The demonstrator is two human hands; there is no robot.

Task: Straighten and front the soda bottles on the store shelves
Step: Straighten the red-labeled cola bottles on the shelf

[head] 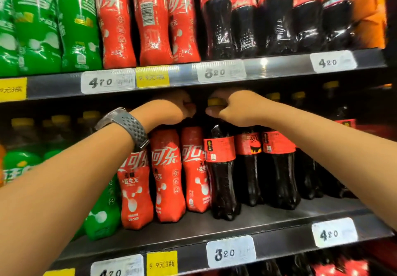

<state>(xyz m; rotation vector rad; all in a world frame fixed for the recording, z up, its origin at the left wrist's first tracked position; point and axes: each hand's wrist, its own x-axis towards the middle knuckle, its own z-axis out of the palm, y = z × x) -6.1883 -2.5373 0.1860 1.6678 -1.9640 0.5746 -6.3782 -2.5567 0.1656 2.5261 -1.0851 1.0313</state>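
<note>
Gripping the top of a red-sleeved bottle [194,168] with the left hand [169,109], grasping the yellow cap [214,101] of the dark cola bottle [222,174] beside it with the right hand [234,106]; both near the front edge of the shelf [279,217]

upper price rail [279,67]: dark grey strip; one glare spot
upper white tags: "4.70" [108,81] left of centre; "3.20" [221,71] centre; "4.20" [333,61] right
upper yellow tags: "9.9元3瓶" [152,76] touching the 4.70 tag; another [12,89] cut by the left edge
lower price rail [279,245]: same dark strip; tilts down to the left
lower white tags: "4.70" [117,267] cut by the bottom edge; "3.20" [231,251]; "4.20" [334,232]
lower yellow tags: "9.9元3瓶" [162,263] just beside the 4.70; another [59,272] mostly cut off
wristwatch [126,125]: grey perforated strap; metal case; face turned away
orange item [368,11]: top right; blurred; cannot tell what
</note>
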